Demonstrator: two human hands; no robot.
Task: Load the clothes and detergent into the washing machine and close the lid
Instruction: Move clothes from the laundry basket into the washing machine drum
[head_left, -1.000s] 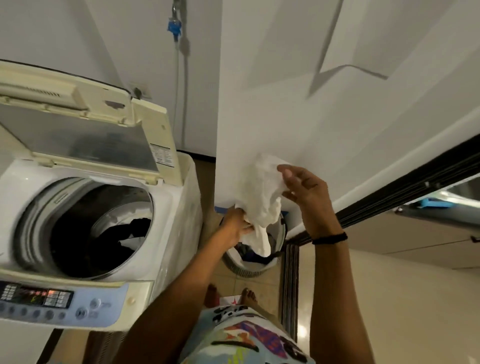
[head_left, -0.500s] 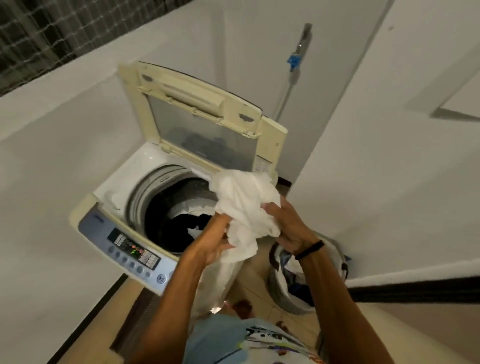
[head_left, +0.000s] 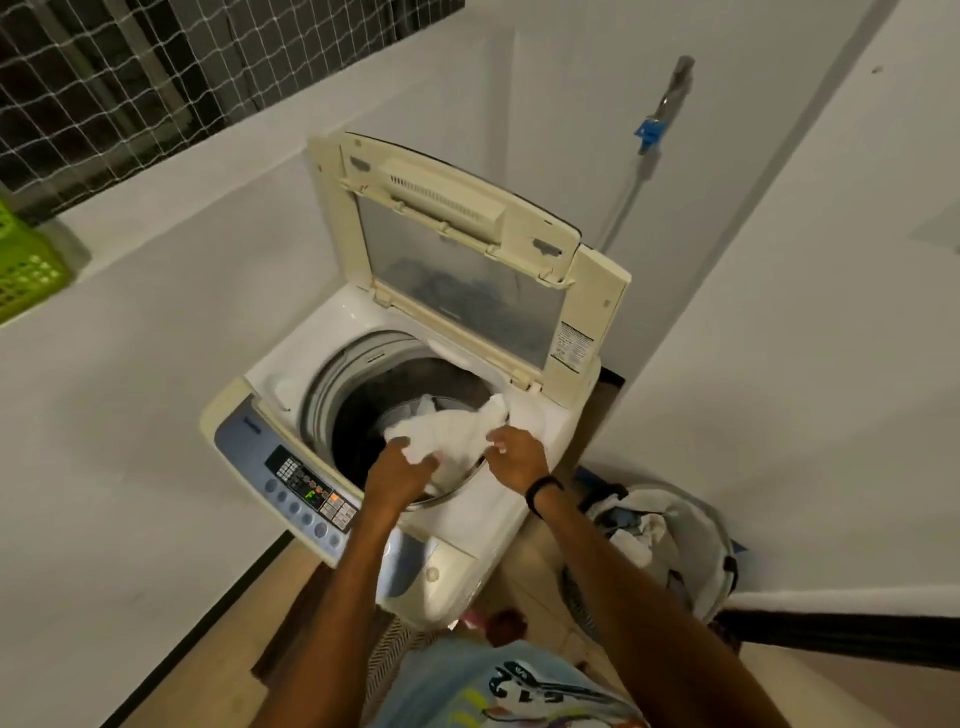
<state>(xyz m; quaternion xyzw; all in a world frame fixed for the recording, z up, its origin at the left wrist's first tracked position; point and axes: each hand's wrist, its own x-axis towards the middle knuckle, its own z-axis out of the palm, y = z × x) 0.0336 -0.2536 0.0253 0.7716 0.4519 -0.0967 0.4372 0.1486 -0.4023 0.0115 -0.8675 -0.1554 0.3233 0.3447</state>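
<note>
The top-loading washing machine (head_left: 530, 499) stands in front of me with its lid (head_left: 597, 291) raised upright behind the drum opening (head_left: 363, 415). A white cloth (head_left: 447, 431) lies over the right front of the drum opening, partly hanging inside. My left hand (head_left: 400, 470) grips the cloth's near left edge above the drum. My right hand (head_left: 517, 457) holds its right side at the drum's rim. Other laundry lies deep in the drum, mostly hidden by the cloth. No detergent is in view.
A round laundry basket (head_left: 711, 561) with more clothes stands on the floor to the machine's right. The control panel (head_left: 306, 488) with a lit display faces me. A green crate (head_left: 26, 265) sits on the ledge at far left. A tap with a hose (head_left: 649, 130) hangs on the wall behind.
Both hands carried the white cloth from above the basket leftward to the machine and lowered it into the drum opening. My view turned left toward the machine.
</note>
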